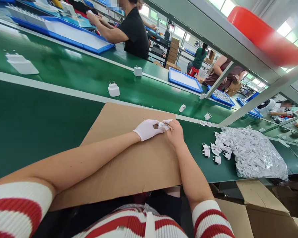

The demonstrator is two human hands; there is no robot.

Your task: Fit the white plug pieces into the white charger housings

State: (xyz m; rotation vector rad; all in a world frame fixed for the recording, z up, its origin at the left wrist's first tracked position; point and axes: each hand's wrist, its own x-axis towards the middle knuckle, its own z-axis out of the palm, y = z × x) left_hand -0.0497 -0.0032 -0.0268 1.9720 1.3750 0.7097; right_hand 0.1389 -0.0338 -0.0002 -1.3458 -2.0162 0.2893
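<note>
Noted on the green desk [27, 125]: a heap of bagged white plug pieces [253, 153] to the right, loose plug pieces [215, 152] just beside it, a white charger [113, 89] prongs-up farther back, and a blue tray [185, 80] beyond. Held a small white part [162, 125] over the far middle of the brown cardboard sheet [129, 162], pinched from both sides by the fingers of the gloved left hand [147, 129] and the bare right hand [175, 132]. Appeared white, smooth and rounded, largely covered by the fingertips, finer shape not discernible.
</note>
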